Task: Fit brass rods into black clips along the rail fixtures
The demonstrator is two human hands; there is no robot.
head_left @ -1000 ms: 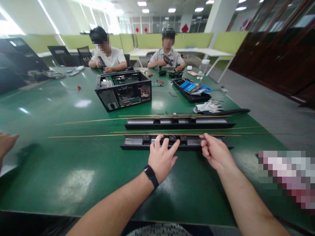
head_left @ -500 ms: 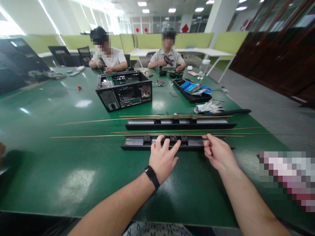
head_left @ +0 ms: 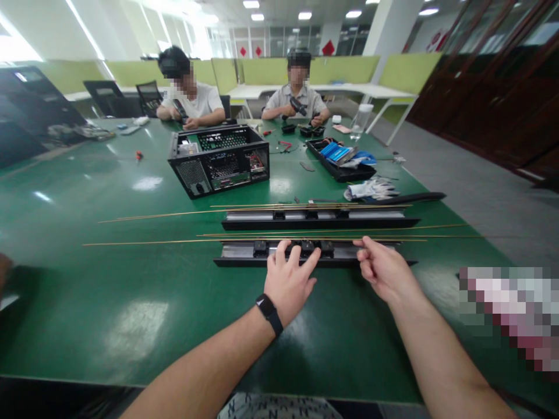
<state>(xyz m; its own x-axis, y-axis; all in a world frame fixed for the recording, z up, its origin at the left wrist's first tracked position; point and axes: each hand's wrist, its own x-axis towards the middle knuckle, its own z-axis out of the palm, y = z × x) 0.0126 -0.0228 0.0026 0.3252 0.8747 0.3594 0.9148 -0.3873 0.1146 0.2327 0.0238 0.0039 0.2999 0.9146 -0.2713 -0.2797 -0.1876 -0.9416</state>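
Observation:
My left hand (head_left: pixel 290 279), with a black watch on its wrist, lies with fingers spread over the black blocks (head_left: pixel 261 248) in the nearer metal rail (head_left: pixel 238 253). To its right, my right hand (head_left: pixel 382 267) is closed in a pinch on a thin brass-coloured rod (head_left: pixel 144 242). That rod runs crosswise along the back edge of the rail and sticks out well past its left end. My fingers hide part of the rail and blocks. Other thin rods lie close by, and a second dark-edged rail (head_left: pixel 321 223) with similar blocks sits just beyond.
Farther back stands an open black computer case (head_left: pixel 218 163). A black tray (head_left: pixel 340 166) with blue packs, white gloves (head_left: pixel 371 190) and a long black strip (head_left: pixel 410 199) lie at the right. Two people sit across the green table (head_left: pixel 78 314). A blurred-out patch covers the right edge.
My right hand has shifted slightly left, and the pinched rod has slid left with it. My left hand stays in place on the rail.

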